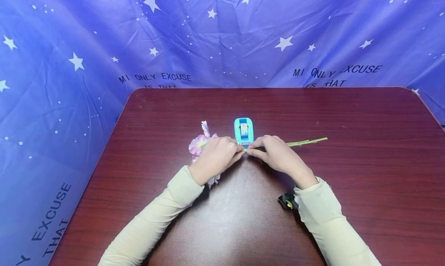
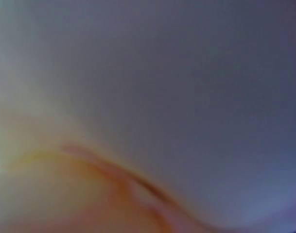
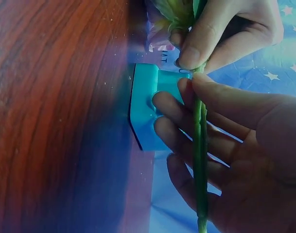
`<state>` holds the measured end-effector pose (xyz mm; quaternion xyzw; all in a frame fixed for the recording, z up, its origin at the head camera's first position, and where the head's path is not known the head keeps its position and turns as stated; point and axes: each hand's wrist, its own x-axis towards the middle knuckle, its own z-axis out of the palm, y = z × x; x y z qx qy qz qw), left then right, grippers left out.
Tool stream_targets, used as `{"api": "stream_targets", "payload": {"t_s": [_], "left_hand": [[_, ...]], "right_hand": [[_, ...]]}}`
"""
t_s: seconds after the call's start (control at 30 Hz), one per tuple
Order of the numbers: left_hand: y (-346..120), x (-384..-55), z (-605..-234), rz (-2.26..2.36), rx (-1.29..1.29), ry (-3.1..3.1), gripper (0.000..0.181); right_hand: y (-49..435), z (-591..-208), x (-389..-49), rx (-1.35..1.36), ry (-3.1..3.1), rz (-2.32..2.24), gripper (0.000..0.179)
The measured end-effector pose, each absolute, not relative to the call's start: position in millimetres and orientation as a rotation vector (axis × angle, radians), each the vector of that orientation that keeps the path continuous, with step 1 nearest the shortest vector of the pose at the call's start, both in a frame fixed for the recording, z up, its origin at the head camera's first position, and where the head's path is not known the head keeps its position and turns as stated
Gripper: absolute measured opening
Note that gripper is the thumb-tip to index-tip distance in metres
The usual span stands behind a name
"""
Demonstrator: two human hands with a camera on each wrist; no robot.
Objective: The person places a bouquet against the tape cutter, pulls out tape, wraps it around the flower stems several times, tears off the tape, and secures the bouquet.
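Observation:
Pale pink-purple artificial flowers (image 1: pixel 197 144) lie at the left, partly hidden behind my left hand (image 1: pixel 219 154). Their green stems (image 1: pixel 307 142) run to the right, past my right hand (image 1: pixel 278 154). Thumb and fingers of the left hand pinch the stems close below the blooms. Right beside them, the right thumb and index finger pinch the same stems (image 3: pixel 200 155), the other fingers loosely bent behind, as the right wrist view shows. A turquoise tape dispenser (image 1: pixel 244 129) stands just beyond the fingertips. The left wrist view is a blur of pale petal-like shapes.
The dark red wooden table (image 1: pixel 156 111) spreads out around the hands. Near the right cuff is a small black thing (image 1: pixel 286 200) with a yellow spot. A blue-purple cloth (image 1: pixel 226 38) with white stars hangs behind the table and at its left.

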<state>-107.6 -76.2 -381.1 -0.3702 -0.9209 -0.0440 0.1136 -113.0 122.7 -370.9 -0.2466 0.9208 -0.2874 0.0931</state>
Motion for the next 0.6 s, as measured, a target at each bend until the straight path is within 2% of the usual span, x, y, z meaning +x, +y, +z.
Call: {"api": "stream_targets", "payload": {"t_s": [0.6], "left_hand": [[-74.0, -101.2, -375.3, -0.08, -1.097, -2.723, 0.011]], "right_hand": [[129.1, -370.1, -116.1, -0.888, 2.665, -0.849, 0.011]]}}
